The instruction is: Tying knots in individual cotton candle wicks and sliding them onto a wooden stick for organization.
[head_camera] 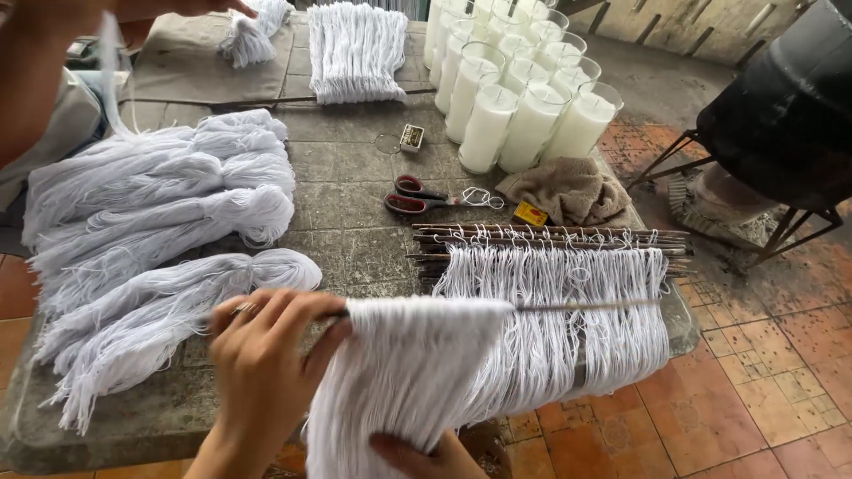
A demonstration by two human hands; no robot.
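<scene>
My left hand (262, 355) pinches the near end of a thin rod (577, 306) held level over the table's front edge. A thick curtain of white strings (408, 372) hangs looped from that rod. My right hand (426, 457) sits low at the frame's bottom. It is mostly hidden behind the strings, with its thumb and fingers closed around their lower part. Just behind the rod lies a stack of similar rods (550, 238) strung with more white loops (568, 293).
Loose white string hanks (151, 222) fill the stone table's (355, 239) left side. Red-handled scissors (413, 197), a brown rag (568, 191), small boxes and glass candles (524, 98) sit behind. Another person's arm (35, 71) reaches in top left. A black drum (781, 98) stands right.
</scene>
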